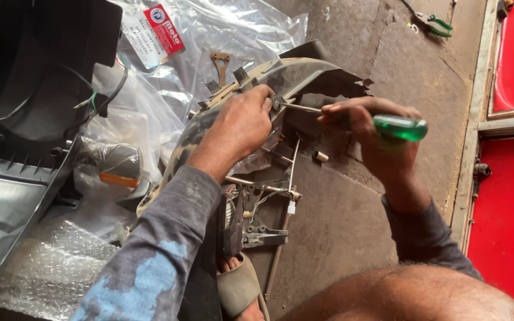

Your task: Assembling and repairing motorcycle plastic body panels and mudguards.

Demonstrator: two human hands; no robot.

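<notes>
We are steadying the grey mudguard (304,74) at frame centre, left hand (239,128) clenched on its edge; right hand (367,134) is gripping the green-handled screwdriver (388,125), tip at a fastener. Loose bushing (320,156) lying unfitted on the floor (340,226).
</notes>
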